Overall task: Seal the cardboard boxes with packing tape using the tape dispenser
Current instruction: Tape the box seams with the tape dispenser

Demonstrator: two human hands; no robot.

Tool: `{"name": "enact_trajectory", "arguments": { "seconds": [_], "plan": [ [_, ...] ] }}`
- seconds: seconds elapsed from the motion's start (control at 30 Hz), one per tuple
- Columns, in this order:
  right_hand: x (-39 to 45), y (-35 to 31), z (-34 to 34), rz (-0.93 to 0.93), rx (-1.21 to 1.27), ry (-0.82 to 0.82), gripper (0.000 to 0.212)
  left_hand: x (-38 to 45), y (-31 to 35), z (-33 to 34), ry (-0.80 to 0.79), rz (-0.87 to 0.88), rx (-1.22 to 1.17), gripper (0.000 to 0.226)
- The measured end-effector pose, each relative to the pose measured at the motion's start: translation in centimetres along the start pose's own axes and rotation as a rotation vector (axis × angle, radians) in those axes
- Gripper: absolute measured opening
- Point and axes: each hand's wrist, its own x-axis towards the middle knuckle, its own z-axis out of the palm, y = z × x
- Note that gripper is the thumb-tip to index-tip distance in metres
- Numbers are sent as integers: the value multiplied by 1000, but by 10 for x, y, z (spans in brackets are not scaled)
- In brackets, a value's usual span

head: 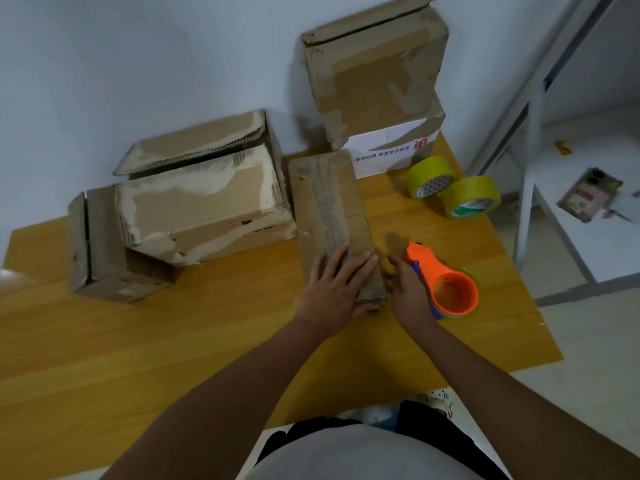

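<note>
A long flat cardboard box (329, 206) lies on the wooden table (173, 341), with a strip of tape running down its top. My left hand (334, 289) presses flat on the box's near end, fingers straight. My right hand (410, 289) is just right of the box and grips the handle of the orange tape dispenser (446, 284), which lies on the table with its round holder facing me. The fingertips of my right hand reach toward the box's near right edge.
A large worn box (204, 192) and a small box (107, 251) stand to the left. Two stacked boxes (377, 81) rise at the back by the wall. Two yellow tape rolls (450, 188) lie at the back right. A white shelf frame (554, 168) stands beyond the table's right edge.
</note>
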Motion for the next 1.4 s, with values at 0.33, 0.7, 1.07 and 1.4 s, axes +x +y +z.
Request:
{"name": "enact_trajectory", "arguments": {
  "seconds": [0.33, 0.7, 1.07, 1.4],
  "plan": [
    [-53, -20, 5, 20, 15, -105, 49, 0, 2, -6, 15, 14, -6, 78],
    [-42, -32, 4, 55, 15, -15, 40, 0, 2, -8, 10, 15, 7, 79],
    [-34, -35, -2, 117, 71, -22, 39, 0, 3, -6, -32, 10, 24, 82],
    [-48, -46, -20, -208, -343, -59, 47, -28, -48, -57, 372, -507, -1138, 35]
  ]
}}
